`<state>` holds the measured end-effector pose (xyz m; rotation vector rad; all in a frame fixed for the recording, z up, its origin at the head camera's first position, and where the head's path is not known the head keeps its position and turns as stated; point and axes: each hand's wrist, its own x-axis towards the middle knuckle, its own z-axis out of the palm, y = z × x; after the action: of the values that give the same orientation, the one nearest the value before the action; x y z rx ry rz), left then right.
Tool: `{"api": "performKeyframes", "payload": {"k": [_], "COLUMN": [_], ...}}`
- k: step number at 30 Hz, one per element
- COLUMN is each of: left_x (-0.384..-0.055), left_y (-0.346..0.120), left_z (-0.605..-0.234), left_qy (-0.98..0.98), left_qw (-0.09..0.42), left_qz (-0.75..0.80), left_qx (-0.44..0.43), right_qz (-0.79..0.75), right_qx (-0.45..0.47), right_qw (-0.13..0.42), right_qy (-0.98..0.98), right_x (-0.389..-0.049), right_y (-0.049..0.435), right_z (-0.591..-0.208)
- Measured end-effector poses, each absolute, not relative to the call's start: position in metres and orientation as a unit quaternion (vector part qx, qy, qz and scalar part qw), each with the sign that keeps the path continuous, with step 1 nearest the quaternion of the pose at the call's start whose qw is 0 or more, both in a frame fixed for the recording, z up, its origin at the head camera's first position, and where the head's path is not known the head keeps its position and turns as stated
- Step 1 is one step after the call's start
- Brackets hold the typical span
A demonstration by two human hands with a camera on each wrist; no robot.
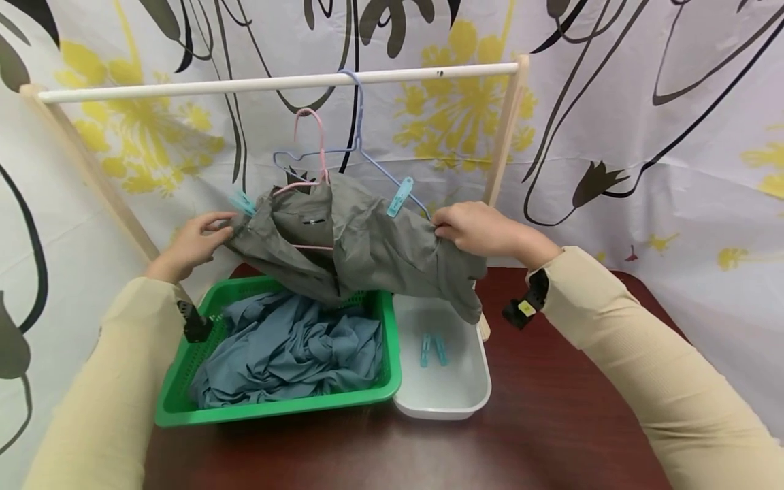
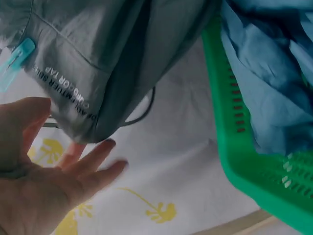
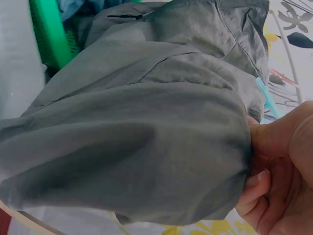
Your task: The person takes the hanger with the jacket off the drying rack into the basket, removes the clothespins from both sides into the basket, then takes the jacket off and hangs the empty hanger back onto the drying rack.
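Note:
A grey jacket (image 1: 392, 245) sits on a pink hanger (image 1: 322, 146), whose hook shows below the white rod. One light blue clothespin (image 1: 243, 203) is at its left shoulder and another clothespin (image 1: 400, 197) at its right. My right hand (image 1: 474, 230) pinches the sleeve on the right side, thumb and curled fingers on the cloth in the right wrist view. On the other side, my left hand (image 1: 194, 243) is at the sleeve's end. Its fingers (image 2: 93, 164) are spread and fairly straight beneath the cloth in the left wrist view.
A blue hanger (image 1: 359, 116) hangs from the rack's white rod (image 1: 245, 84), behind the jacket. Below, a green basket (image 1: 395, 340) holds blue-grey cloth (image 1: 288, 354). Beside it stands a white tub (image 1: 450, 391) with two clothespins (image 1: 433, 350) inside, on a dark red table (image 1: 551, 408).

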<state>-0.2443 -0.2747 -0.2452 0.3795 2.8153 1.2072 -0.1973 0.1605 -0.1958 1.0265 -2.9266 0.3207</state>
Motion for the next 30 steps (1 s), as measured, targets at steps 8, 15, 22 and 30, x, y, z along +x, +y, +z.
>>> {"api": "performKeyframes", "payload": {"k": [8,15,22,30], "left_x": [-0.235,-0.221,-0.199,-0.177], "left_y": [-0.281,-0.293,-0.330,-0.368], "left_z": [-0.214,-0.177,-0.194,-0.243], "left_qy": [0.866,0.817,0.769,0.838], "left_qw": [-0.118,-0.246,-0.170,-0.029], "left_qz": [0.479,0.518,0.614,0.544], "left_qx": [0.086,0.067,0.050,0.039], "right_qz": [0.120,0.158,0.181,0.230], "right_qx": [0.322,0.305,0.326,0.395], "right_qw": [0.047,0.070,0.060,0.006], "right_qy": [-0.938,-0.936,-0.926,-0.889], "right_x": [-0.208,-0.214,-0.216,-0.197], "right_y": [0.156,0.144,0.119,0.106], "right_z": [-0.170,-0.156,-0.187,-0.246]}}
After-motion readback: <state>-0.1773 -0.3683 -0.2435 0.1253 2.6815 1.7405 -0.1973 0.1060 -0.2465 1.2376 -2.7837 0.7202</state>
